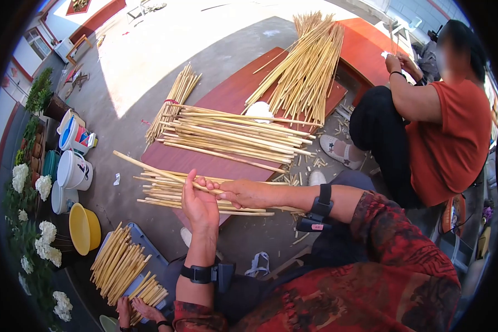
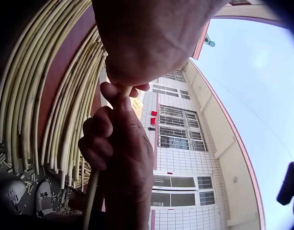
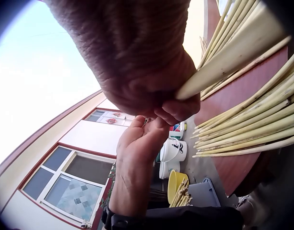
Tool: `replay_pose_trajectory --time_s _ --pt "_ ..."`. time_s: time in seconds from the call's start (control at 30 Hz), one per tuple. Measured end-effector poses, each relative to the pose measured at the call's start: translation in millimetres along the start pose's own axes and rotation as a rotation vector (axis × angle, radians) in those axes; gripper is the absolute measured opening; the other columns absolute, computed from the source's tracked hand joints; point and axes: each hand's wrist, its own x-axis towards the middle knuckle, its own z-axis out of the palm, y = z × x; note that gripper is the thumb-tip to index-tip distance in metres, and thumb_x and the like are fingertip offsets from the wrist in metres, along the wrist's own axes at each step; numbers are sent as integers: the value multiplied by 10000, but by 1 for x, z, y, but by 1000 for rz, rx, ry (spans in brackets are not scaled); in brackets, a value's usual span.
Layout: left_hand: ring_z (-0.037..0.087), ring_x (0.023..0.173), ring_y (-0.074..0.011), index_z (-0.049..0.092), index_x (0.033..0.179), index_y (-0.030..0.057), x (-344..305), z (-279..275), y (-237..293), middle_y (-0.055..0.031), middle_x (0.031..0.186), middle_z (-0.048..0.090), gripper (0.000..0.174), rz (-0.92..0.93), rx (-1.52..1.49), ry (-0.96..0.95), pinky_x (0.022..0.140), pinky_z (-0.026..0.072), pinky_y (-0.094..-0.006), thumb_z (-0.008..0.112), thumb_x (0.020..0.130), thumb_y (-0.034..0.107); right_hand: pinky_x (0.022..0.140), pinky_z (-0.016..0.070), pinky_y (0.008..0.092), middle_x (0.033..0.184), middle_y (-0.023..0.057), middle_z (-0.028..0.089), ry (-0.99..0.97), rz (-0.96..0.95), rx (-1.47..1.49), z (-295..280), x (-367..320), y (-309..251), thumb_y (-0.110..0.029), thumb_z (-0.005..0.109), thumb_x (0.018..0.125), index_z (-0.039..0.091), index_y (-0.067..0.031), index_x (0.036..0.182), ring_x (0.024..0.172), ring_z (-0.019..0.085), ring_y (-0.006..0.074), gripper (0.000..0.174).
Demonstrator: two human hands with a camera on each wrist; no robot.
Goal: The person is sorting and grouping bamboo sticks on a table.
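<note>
Left hand and right hand both pinch one long, pale-yellow stick; it slants out beyond the left hand, above similar sticks on a reddish-brown surface.

1 yel. basin, 2 wrist cams, 1 red-tied stick bdl.

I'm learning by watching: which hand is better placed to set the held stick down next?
Probably the right hand: its thumb and fingers pinch the stick; the left hand is turned palm up.
</note>
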Motion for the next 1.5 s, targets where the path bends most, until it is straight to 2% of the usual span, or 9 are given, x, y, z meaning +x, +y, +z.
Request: replay_pose_trajectory --time_s 0.07,0.13,0.2,0.23,0.43,0.7,1.03,1.27,1.5 --pt "385 599 -143 423 1017 -6 11 -10 12 -38 689 396 259 63 -31 7 585 376 -305 319 910 206 566 379 354 650 124 471 -42 -40 -250 1 -1 6 -265 345 907 423 -4 835 562 444 238 282" --pt "383 584 -134 430 984 -3 20 -19 32 -31 675 397 242 128 -64 10 576 378 -299 338 914 209 582 385 388 669 154 488 -16 -100 -350 1 -11 3 -265 345 903 421 -9 851 597 480 288 273" --pt "373 562 -114 432 934 4 28 -29 54 -14 649 386 220 250 -122 103 551 372 -277 357 911 210 616 369 465 711 215 517 18 -141 -444 -2 -16 10 -265 381 884 435 -5 838 685 510 397 270" --pt "373 562 -114 432 934 4 32 -36 66 -14 649 386 220 259 -119 109 551 372 -277 357 911 210 610 373 470 701 212 516 8 -66 -508 -3 -17 9 -278 387 879 428 -21 855 685 508 402 261" --pt "351 510 -94 425 849 47 38 -57 97 5 611 363 201 358 -227 170 467 332 -228 367 909 230 585 378 463 698 194 517 49 -148 -585 -7 -29 14 -282 391 872 418 -34 852 672 507 392 250" --pt "331 490 -85 427 871 47 29 -37 65 13 604 352 231 297 -131 197 444 315 -234 360 911 265 634 420 430 809 168 525 66 -146 -721 -9 -28 16 -214 401 850 420 -35 894 762 527 349 185" --pt "319 498 -89 442 888 39 26 -30 58 14 593 339 239 189 -169 185 476 320 -248 340 916 253 608 424 433 777 162 524 191 -235 -727 -4 -23 13 -199 418 844 429 -41 892 737 533 342 166" --pt "259 429 -81 443 904 36 38 -57 115 23 534 289 316 348 -253 268 392 273 -213 318 913 326 581 390 476 665 195 530 -7 -83 -594 -20 -38 -3 -256 416 858 421 -46 889 670 524 394 212" --pt "257 425 -104 446 932 25 39 -79 146 1 524 285 401 435 -310 259 379 269 -224 248 917 373 597 400 459 681 202 522 -89 -114 -530 -39 -58 13 -255 409 871 445 -25 911 671 518 391 236"
